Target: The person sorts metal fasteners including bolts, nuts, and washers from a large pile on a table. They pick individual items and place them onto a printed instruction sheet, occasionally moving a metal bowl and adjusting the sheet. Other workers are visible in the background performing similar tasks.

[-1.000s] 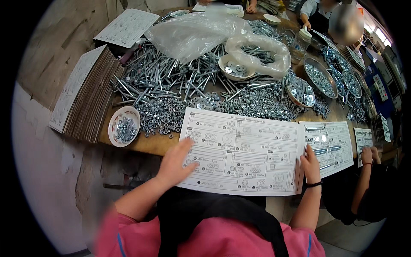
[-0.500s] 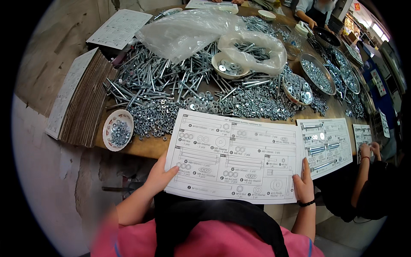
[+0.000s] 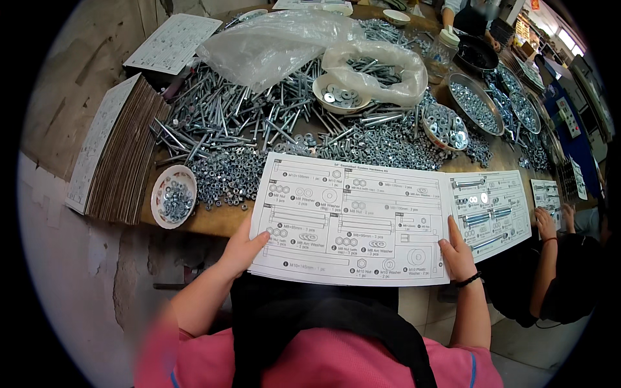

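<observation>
White printed sheet (image 3: 346,229) spanned the near side of the counter (image 3: 223,220), held in front of the person's body with its face up. The left hand (image 3: 243,251) pinched its left edge, thumb on top and the other fingers mostly out of sight beneath. The right hand (image 3: 458,253) gripped the opposite edge, its fingers narrowed on the paper, the thumb lying on the face. Holding both ends probably stopped the broad sheet from sagging and left its drawings facing the eyes.

Just beyond its right edge lay a second sheet (image 3: 522,223) with metal parts set on it, apparently arranged over its drawings; a co-worker's hand (image 3: 545,223) was near it. Past the far edge of the held sheet, loose nuts (image 3: 223,174) and bolts (image 3: 259,119) lay in heaps, seemingly grouped by kind for easy reach. A patterned bowl (image 3: 171,222) of small nuts stood near the left hand, its wall likely there to contain them. Behind it leaned a thick card stack (image 3: 126,155), and a clear plastic bag (image 3: 265,48) sprawled across the bolts.
</observation>
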